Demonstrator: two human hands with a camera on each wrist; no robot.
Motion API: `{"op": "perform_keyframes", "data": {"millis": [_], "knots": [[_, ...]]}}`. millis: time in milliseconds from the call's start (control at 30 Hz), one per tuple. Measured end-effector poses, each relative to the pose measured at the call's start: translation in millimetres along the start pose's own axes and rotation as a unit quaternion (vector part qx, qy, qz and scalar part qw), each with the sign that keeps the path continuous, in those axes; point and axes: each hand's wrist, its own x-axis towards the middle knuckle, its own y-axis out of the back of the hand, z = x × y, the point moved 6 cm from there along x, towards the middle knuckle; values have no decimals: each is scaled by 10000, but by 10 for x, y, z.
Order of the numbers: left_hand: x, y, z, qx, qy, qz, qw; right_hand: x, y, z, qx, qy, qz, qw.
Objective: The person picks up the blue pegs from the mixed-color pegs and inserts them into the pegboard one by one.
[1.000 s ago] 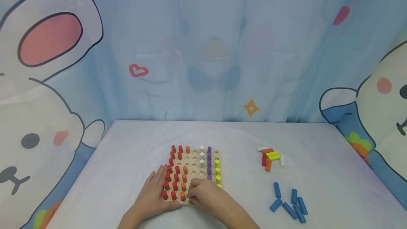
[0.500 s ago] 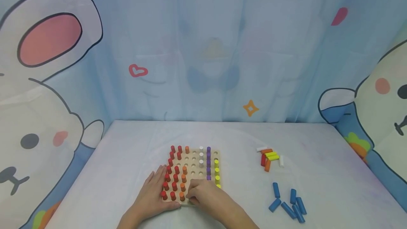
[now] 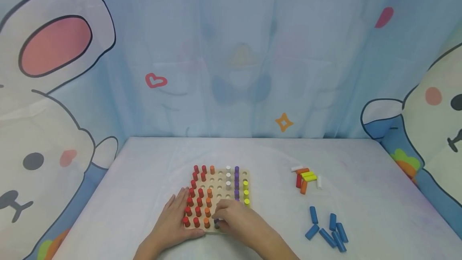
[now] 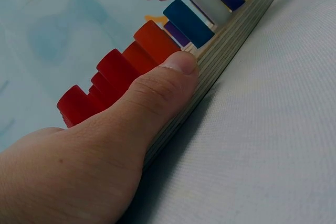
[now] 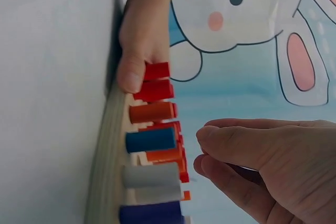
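A wooden pegboard (image 3: 221,191) carries red, orange, white, purple and yellow pegs in rows. My left hand (image 3: 173,220) lies along its left side with the fingers extended, the thumb pressed against the near edge. At the front row, a blue peg (image 5: 150,140) stands upright in the board beside an orange peg (image 5: 152,112). Just over that blue peg is my right hand (image 3: 240,224). The right wrist view shows its thumb and finger a little apart, nothing between them, and clear of the peg. Part of the board's front right is hidden under this hand.
Several loose blue pegs (image 3: 333,223) lie on the white tabletop (image 3: 274,155), right of the board. Behind them is a small pile of yellow pegs (image 3: 309,176) with red, orange and white ones. A printed curtain (image 3: 245,51) hangs at the back.
My right hand has risen slightly from the front row, and the blue peg it covered now shows below the fingers. The left hand keeps its place on the board.
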Motion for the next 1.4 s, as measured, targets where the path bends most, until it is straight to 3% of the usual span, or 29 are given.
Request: {"op": "perform_keyframes", "data": {"millis": [433,667,1133,1400], "knots": [[9,0,6,52,8,-27,10000,-127,312,174,64,-13,640,9979],[17,-2,10,25,4,-34,10000,-182,437,329,109,-349,756,9965],[13,-9,2,-21,46,-78,10000,-415,761,727,-161,-1078,1676,9798],[4,-7,5,-42,42,-96,9999,-542,868,918,-14,-1509,1747,9730]]}}
